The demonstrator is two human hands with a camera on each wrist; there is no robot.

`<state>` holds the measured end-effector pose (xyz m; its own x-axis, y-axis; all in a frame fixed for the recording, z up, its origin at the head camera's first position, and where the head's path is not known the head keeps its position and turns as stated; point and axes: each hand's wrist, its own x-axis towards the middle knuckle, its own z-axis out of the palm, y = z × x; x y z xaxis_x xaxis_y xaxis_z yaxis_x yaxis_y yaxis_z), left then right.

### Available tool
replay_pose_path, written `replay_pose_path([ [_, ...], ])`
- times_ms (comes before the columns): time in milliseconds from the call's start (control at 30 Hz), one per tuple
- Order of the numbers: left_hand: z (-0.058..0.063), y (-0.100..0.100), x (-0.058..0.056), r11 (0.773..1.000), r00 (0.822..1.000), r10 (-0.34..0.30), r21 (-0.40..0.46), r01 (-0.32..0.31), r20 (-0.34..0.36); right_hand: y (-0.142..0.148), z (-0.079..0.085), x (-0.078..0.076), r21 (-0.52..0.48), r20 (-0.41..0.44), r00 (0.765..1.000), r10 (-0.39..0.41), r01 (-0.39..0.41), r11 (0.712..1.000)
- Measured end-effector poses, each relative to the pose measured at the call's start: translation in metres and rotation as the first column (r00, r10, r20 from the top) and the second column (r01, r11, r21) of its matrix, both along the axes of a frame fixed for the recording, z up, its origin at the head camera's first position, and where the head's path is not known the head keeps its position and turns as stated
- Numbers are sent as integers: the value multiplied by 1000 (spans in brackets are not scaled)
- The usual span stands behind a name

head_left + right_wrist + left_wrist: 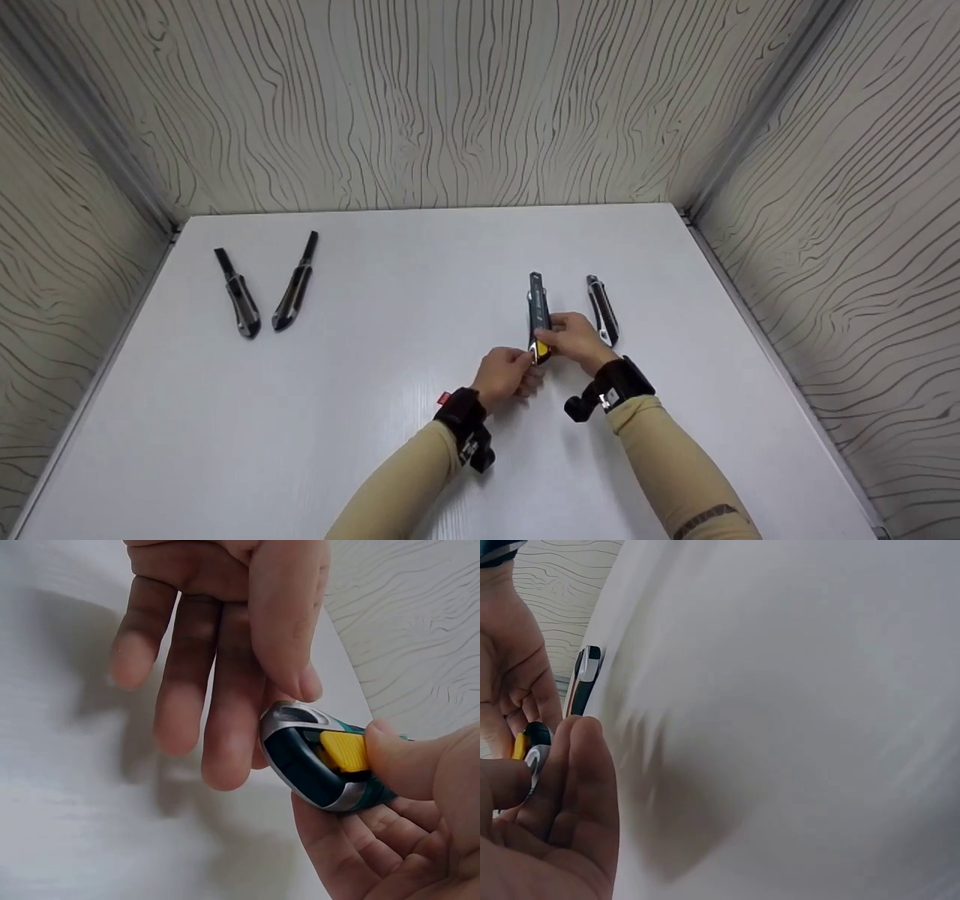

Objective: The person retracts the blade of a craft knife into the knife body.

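A dark green and silver utility knife (539, 304) is held above the table's right half, its front end pointing away. My right hand (577, 339) grips it from the right. In the right wrist view the thumb lies against the yellow slider (345, 751), with the fingers under the handle. At the near end, my left hand (504, 376) pinches the silver tip of the handle between thumb and index finger; its other fingers extend below. Part of the index finger is hidden behind the thumb in the right wrist view.
Another utility knife (602, 311) lies just right of my right hand. On the far left of the white table (360, 420) lie two more, a left one (241, 300) and a slanted one (295, 292). Wood-patterned walls (420, 105) stand behind and at both sides.
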<state>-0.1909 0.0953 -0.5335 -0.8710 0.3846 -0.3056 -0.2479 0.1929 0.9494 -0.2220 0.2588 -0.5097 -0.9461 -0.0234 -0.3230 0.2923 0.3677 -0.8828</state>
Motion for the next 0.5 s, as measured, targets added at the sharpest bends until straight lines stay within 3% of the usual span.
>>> replay_pose_path([
  [300,-2,1,-1,1000,1000,3,8,-3,2,16,-3,-5,42,-3,1000,-3,3,999],
  [500,-4,-7,-3,1000,999,17,21,-18,38,30,-7,-10,180,0,1000,-12,12,984],
])
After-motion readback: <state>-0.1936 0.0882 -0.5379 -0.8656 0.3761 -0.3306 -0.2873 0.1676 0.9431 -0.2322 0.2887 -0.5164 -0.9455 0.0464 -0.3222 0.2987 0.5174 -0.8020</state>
